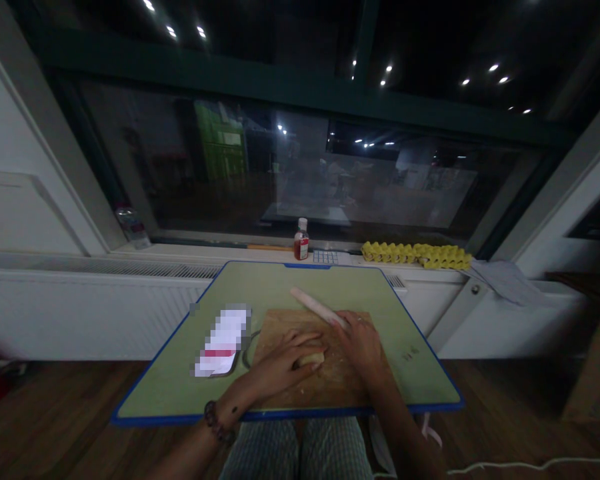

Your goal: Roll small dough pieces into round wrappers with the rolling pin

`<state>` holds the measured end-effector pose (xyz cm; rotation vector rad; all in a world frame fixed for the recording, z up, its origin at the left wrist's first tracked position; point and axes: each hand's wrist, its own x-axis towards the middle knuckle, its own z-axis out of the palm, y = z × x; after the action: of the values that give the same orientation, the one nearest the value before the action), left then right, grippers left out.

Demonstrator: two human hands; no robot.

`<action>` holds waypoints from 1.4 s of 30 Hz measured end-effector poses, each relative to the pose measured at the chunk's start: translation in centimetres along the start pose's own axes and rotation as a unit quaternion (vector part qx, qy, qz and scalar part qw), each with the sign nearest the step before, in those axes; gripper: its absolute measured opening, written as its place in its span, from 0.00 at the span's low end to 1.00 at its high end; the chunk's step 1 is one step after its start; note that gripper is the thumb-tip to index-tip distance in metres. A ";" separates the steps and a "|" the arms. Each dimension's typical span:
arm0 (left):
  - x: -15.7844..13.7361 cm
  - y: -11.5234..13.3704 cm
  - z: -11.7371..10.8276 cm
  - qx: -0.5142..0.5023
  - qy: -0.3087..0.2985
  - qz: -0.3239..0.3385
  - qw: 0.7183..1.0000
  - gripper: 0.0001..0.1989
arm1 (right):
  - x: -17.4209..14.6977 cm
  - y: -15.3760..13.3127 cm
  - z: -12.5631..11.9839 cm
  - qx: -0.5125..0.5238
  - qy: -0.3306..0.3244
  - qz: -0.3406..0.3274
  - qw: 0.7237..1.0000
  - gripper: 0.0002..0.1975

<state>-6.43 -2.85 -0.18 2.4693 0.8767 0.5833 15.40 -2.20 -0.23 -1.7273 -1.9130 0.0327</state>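
Observation:
My right hand (360, 340) is closed round one end of a pale, slim rolling pin (313, 305), which points up and to the left above the board's far edge. Under my left hand (290, 357) lies a small pale piece of dough (312, 360). The thumb and fingers of that hand close round the piece, partly hiding it. Both hands are over a wooden board (325, 390) with small pale crumbs on it.
The board lies on a green folding table (260, 287) with a blue rim. A lit phone (223, 341) sits at the left. On the sill stand a small bottle (301, 240), a yellow egg tray (415, 255) and a clear plastic bottle (133, 227). A grey cloth (505, 280) hangs at right.

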 end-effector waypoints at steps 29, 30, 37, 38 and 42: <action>4.6 -2.6 -2.6 0.280 0.066 -0.200 0.937 0.20 | 1.4 1.7 0.7 -0.045 -0.099 -0.164 0.981 0.22; 4.6 -2.6 -2.4 0.279 0.062 -0.211 0.935 0.20 | 1.7 1.6 0.6 -0.077 -0.105 -0.167 0.977 0.22; 3.8 -2.8 -1.3 0.241 0.053 -0.177 0.953 0.22 | 1.8 0.4 0.1 -0.176 -0.109 -0.213 0.955 0.21; 3.6 -2.9 -1.1 0.246 0.057 -0.174 0.952 0.23 | 1.5 0.6 0.2 -0.173 -0.105 -0.231 0.952 0.21; 2.8 -2.4 -0.6 0.293 0.115 -0.147 0.938 0.25 | 0.3 1.1 0.6 -0.159 -0.082 -0.259 0.949 0.23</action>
<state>-5.93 0.84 -0.35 2.7207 1.6872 0.5688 16.19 -1.52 -1.02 -1.3824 -2.5569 -0.3552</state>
